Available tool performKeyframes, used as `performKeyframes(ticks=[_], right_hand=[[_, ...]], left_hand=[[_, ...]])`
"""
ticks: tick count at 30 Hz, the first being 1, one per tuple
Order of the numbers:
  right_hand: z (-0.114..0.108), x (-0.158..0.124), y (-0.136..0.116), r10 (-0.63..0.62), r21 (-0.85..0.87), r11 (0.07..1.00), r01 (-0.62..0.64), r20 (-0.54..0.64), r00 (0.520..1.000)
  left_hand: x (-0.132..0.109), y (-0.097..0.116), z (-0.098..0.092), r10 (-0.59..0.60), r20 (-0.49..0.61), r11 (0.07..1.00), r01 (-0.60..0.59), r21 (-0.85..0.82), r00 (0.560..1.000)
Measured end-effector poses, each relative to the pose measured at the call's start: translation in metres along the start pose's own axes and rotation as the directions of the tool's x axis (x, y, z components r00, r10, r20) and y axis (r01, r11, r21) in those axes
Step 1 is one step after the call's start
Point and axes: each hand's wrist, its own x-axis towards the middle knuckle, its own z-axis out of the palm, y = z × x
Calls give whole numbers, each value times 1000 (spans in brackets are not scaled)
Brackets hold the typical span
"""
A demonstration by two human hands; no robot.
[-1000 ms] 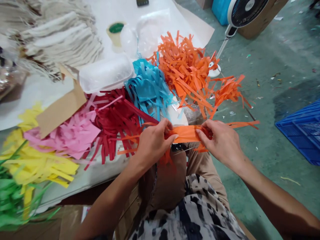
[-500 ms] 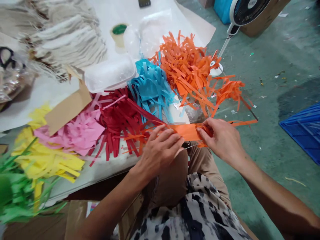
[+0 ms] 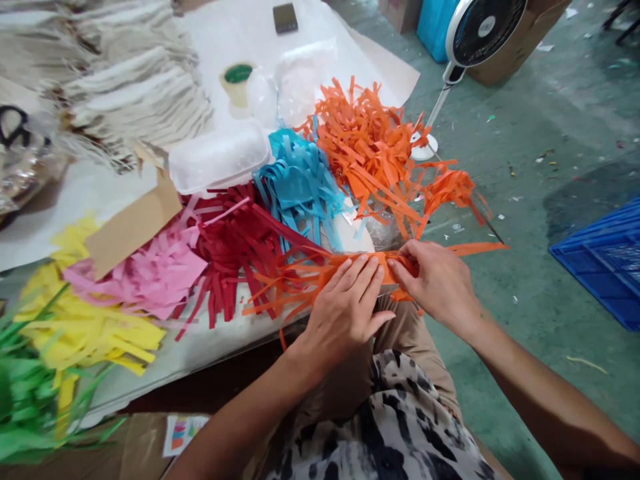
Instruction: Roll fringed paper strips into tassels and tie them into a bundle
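A sheet of orange fringed tissue paper lies over the near right edge of the table, its strips fanned out to the left. My left hand rests flat on it, fingers stretched out and thumb apart. Just to the right, my right hand pinches the solid band of the orange paper between thumb and fingers. Behind my hands sits a pile of orange paper fringe, and left of that are blue fringe and dark red fringe.
Pink fringe, yellow fringe and green fringe line the table's near left. A clear plastic tray, a tape roll and bundled cream cords lie farther back. A fan and blue crate stand right.
My left hand has slid right along the orange paper, closer to my right hand, with its fingers flatter and its thumb spread. My right hand keeps its pinch. The view has shifted slightly.
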Motion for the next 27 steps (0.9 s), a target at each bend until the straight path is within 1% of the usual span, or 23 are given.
performKeyframes(ticks=[2,4,7,9,10,11,12,13,14,15,16,18,20,22,23,25,27], right_hand=[[-2,1,2,28,-7,1000,-28,-7,1000],[-6,3,10,60,-31,998,-62,-48,997],[-19,1,28,73,-137,986,-96,-165,984],[-30,-7,36,30,-209,973,-93,-287,957],[-34,-13,36,-15,-219,974,-62,-335,942],[-36,-21,34,-86,-205,979,9,-369,926],[-36,-28,30,-176,-172,978,119,-375,910],[-33,-36,26,-273,-129,962,242,-348,897],[-28,-43,21,-376,-89,926,368,-307,874],[-21,-49,17,-442,-63,895,441,-240,864],[-13,-53,14,-475,-62,879,472,-187,860],[3,-58,13,-469,-102,883,459,-122,875],[16,-59,18,-449,-137,891,433,-119,886],[23,-59,24,-453,-140,889,436,-131,882],[25,-58,27,-460,-141,886,441,-145,876],[28,-57,33,-484,-143,874,465,-170,858],[30,-56,38,-501,-133,865,483,-202,841]], left_hand=[[-1,1,3,-40,40,999,41,-35,998],[-3,1,2,-59,71,996,63,-59,996],[-4,1,-2,-63,94,994,70,-78,994],[-5,1,-3,-57,93,993,66,-94,994],[-5,1,-2,-56,87,993,64,-103,995],[-5,0,-1,-53,81,992,62,-109,995],[-5,0,-1,-50,75,992,59,-113,996],[-5,0,0,-47,70,992,55,-112,996],[-5,0,1,-43,65,993,50,-108,997],[-5,0,2,-36,62,994,42,-103,997],[-5,-1,2,-25,61,995,31,-96,998],[-7,-5,-1,13,62,996,-8,-89,998],[-14,-16,-9,69,64,995,-64,-81,996],[-28,-36,-24,116,55,992,-114,-52,992],[-36,-49,-33,120,44,993,-120,-21,992],[-53,-74,-54,104,-25,992,-102,73,994],[-63,-89,-75,86,-135,985,-64,163,987]])
